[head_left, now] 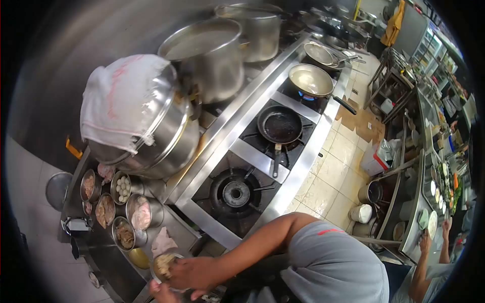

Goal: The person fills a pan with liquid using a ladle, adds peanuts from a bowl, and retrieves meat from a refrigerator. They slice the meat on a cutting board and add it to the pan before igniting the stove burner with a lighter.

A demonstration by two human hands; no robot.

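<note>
My right hand (192, 275) reaches in from the grey sleeve, palm down, over a metal bowl (154, 270) at the lower left. Its fingertips dip among pale food pieces (164, 263) and are hidden. My left hand (162, 292) is at the bowl's near rim, partly cut off by the lower edge of view, and appears to grip it. Beside the bowl lies a flat pale pink piece (162, 242), with a yellow round container (138, 258) next to it. Several metal containers of food, including pale pink pieces (140, 213) and white balls (123, 188), stand close by.
A stove holds a black frying pan (279, 126) and a light pan (310, 80) over a blue flame; the near burner (236, 194) is bare. Large pots (207, 60) stand behind, one cloth-covered (121, 101). Another person's hands (425, 245) work at the right counter.
</note>
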